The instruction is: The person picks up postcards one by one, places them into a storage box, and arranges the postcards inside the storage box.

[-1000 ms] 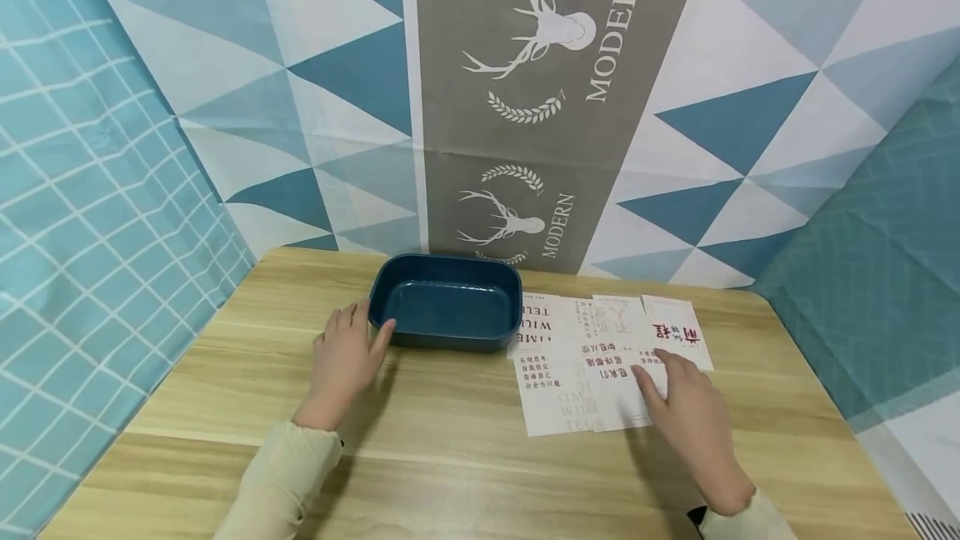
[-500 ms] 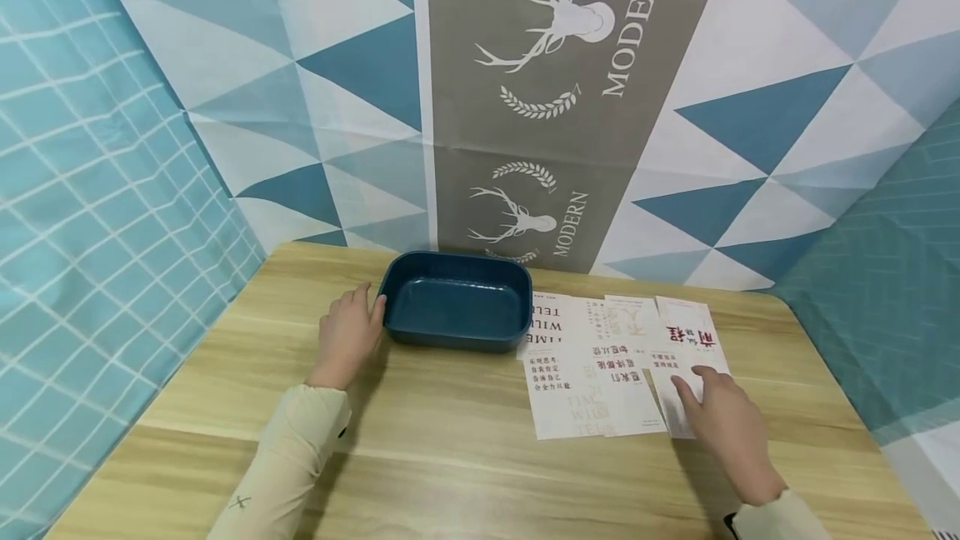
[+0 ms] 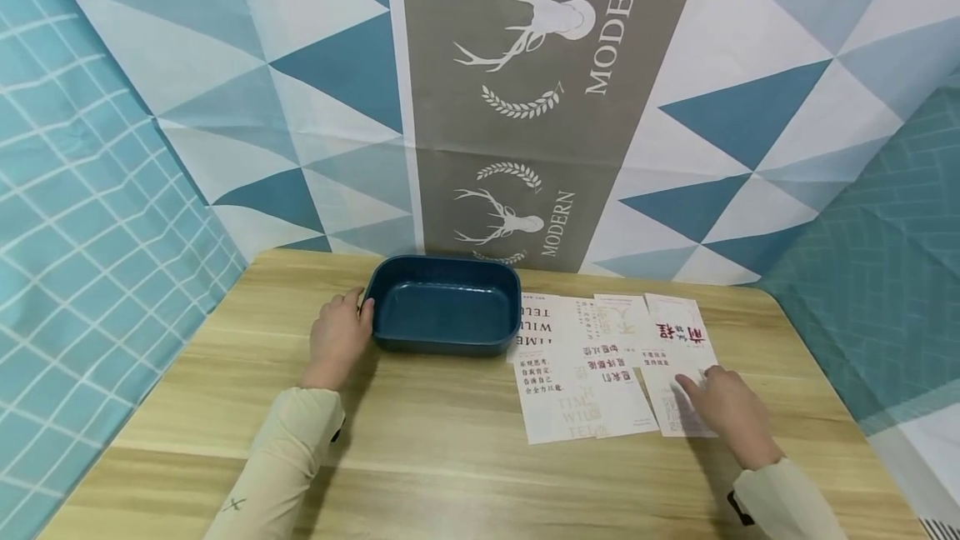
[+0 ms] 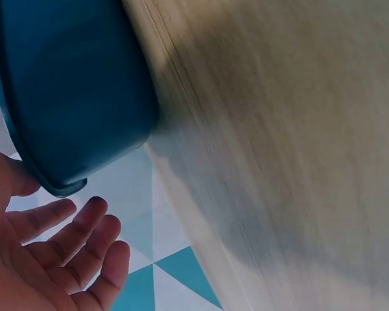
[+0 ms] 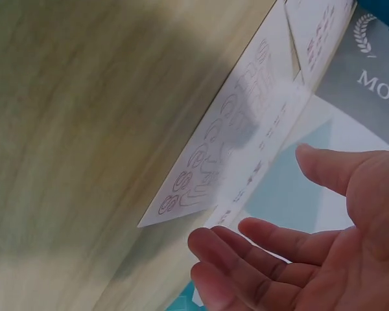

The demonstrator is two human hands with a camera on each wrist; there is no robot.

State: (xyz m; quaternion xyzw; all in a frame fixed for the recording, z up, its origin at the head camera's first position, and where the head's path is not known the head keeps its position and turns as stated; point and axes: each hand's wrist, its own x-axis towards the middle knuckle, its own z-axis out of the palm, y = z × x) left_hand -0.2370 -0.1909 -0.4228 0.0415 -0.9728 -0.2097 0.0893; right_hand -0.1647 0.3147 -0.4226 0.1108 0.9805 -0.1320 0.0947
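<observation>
A dark blue rectangular basin point(image 3: 442, 346) stands near the table's back edge. My left hand point(image 3: 337, 336) is at its left end; in the left wrist view this hand's thumb point(image 4: 23, 183) meets the rim, while the other fingers hang loosely bent and apart from it. Several white printed cards point(image 3: 551, 419) lie in two rows to the basin's right, some edges overlapping. My right hand point(image 3: 723, 407) hovers by the lower right card point(image 3: 671, 411), partly covering it in the head view. Its fingers are relaxed with nothing between them, and the right wrist view shows the card point(image 5: 201, 155) beyond them.
The wooden table point(image 3: 442, 457) extends in front of the basin and cards. A patterned cloth point(image 3: 510, 123) rises behind the table's back edge. Blue grid cloth point(image 3: 97, 232) hangs at the left, and teal cloth point(image 3: 877, 273) at the right.
My right hand has moved right and toward the table's front, leaving more of the lower right card in view. My left hand stays by the basin. The head view has shifted slightly.
</observation>
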